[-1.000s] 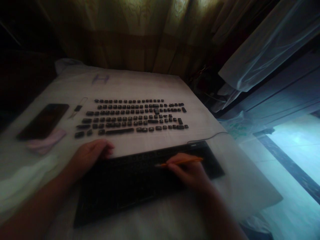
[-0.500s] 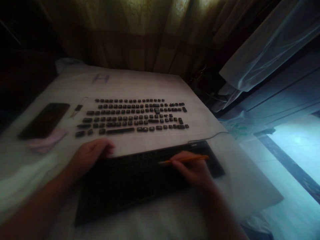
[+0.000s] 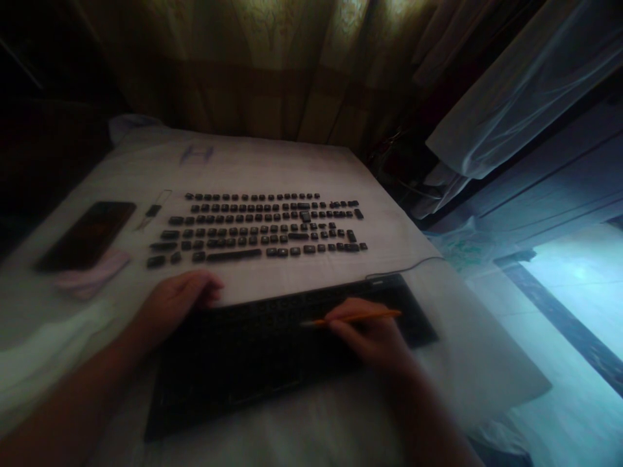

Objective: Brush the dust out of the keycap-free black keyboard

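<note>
A black keyboard body (image 3: 253, 363) with its keys taken off lies on a white cloth (image 3: 272, 168) in front of me. My left hand (image 3: 178, 301) is curled over its upper left corner and grips the edge. My right hand (image 3: 372, 337) pinches a thin orange stick (image 3: 357, 317) that lies nearly level, with its tip on the keyboard's upper right part. Several loose black keycaps (image 3: 257, 227) are laid out in rows on the cloth behind the keyboard.
A dark phone (image 3: 87, 235) and a pink cloth (image 3: 92, 274) lie at the left, with a small tool (image 3: 152, 210) beside them. The keyboard's cable (image 3: 409, 266) runs off to the right. Curtains hang behind; the cloth's right edge drops to a pale floor.
My right hand with the orange stick moved a little up and right, then came back down to about where it was. The left hand has stayed put.
</note>
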The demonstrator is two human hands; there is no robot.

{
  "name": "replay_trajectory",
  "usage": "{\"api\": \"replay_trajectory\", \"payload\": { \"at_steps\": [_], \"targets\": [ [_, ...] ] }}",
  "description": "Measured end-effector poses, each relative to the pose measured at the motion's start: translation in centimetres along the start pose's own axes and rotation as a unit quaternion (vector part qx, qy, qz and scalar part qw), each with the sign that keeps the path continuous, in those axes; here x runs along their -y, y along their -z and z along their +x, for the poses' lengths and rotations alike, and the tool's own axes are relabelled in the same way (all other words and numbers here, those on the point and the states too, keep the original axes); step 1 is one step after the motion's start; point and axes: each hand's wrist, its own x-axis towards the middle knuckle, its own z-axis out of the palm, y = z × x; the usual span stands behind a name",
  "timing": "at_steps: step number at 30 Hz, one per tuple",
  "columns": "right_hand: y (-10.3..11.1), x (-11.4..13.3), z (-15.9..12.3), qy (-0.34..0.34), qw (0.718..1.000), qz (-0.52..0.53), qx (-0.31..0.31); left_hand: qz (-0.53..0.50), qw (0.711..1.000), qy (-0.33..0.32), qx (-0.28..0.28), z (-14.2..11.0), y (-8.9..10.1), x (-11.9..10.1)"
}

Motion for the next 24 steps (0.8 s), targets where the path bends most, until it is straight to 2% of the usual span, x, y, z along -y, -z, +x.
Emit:
{"api": "replay_trajectory", "payload": {
  "at_steps": [8, 17, 24],
  "targets": [
    [0.37, -0.29, -0.43, -0.031, 0.997, 0.009, -0.07, 0.007, 1.0, 0.007, 0.0, -0.21, -0.08, -0.78],
    [0.33, -0.41, -0.25, -0.017, 0.999, -0.023, -0.033, -0.005, 1.0, 0.012, 0.005, 0.0, 0.01, -0.09],
    [0.08, 0.03, 0.06, -0.018, 1.0, -0.013, -0.012, 0.01, 1.0, 0.004, -0.003, -0.2, 0.06, -0.48]
  ]
}}
